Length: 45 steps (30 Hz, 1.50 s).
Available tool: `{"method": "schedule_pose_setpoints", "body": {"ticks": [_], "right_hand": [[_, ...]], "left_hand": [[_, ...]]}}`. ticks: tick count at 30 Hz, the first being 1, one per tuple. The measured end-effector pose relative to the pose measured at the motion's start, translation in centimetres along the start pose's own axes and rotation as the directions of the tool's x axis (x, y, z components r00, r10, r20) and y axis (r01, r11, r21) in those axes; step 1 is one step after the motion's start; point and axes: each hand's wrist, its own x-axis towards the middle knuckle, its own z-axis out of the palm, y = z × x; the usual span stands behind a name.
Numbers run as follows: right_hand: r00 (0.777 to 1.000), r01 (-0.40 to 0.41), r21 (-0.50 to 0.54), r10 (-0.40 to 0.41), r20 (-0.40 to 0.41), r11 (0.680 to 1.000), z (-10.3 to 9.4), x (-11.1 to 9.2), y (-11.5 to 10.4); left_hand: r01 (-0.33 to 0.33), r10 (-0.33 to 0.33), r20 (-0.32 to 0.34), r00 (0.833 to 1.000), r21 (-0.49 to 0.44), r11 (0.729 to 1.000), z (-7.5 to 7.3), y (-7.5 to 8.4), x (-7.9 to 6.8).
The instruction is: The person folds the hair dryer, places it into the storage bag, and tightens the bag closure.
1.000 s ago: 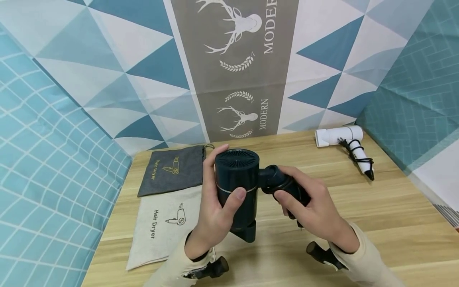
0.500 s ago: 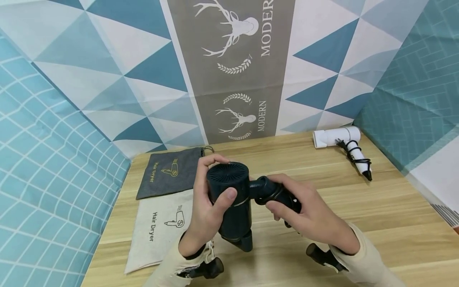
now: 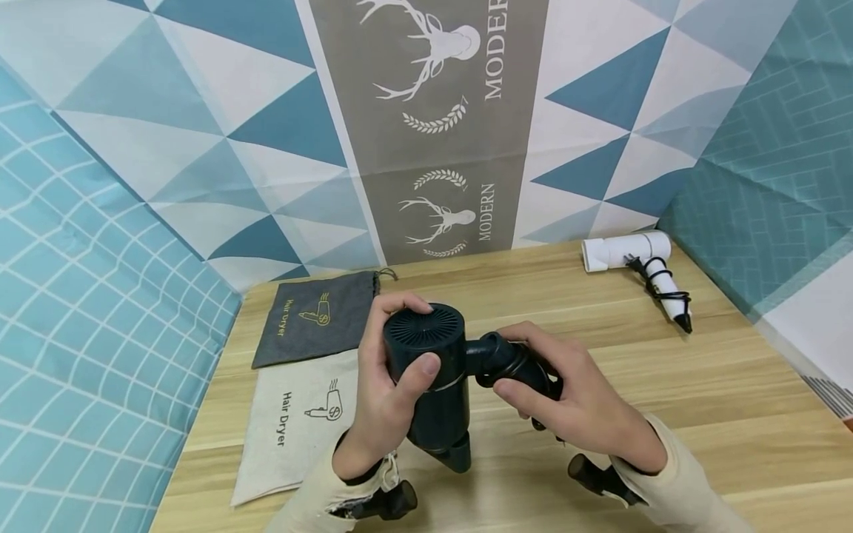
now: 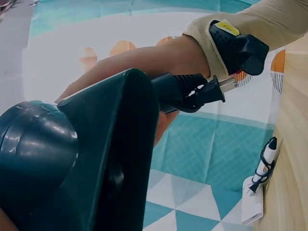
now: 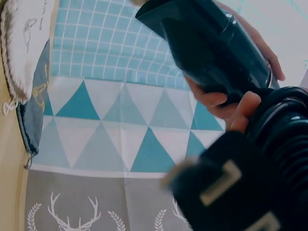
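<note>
A dark blue-green hair dryer (image 3: 441,418) is held up over the table, its round vented end facing up and its flat nozzle (image 4: 120,159) pointing down. My left hand (image 3: 388,396) grips the barrel, thumb across the near side and a fingertip at the vent's rim. Around the handle (image 3: 496,355) at the right, my right hand (image 3: 576,389) curls its fingers and thumb. A dark cord (image 5: 288,125) is wound about the handle. Its two-pin plug (image 4: 211,91) sticks out beside the right wrist in the left wrist view; most of the handle is hidden by the fingers.
A grey drawstring bag (image 3: 346,311) and a white one (image 3: 300,400) lie flat at the left, both printed "Hair Dryer". At the back right lies a white hair dryer (image 3: 623,253) with its black cord wrapped round its handle. Patterned cloth walls (image 3: 266,133) border the wooden table (image 3: 666,370).
Both hands have lowered the dark hair dryer and shifted it slightly left, mostly in the first half second. The left fingertip has moved further onto the vented end.
</note>
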Motion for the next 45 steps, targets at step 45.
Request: {"method": "schedule_pose_setpoints", "body": {"ticks": [45], "right_hand": [[0.924,0.310,0.003,-0.300,-0.236,0.951,2.0,0.5,0.8]], "left_hand": [[-0.248,0.250,-0.084,0.965,0.028,0.968,0.2,-0.8,-0.5]]}}
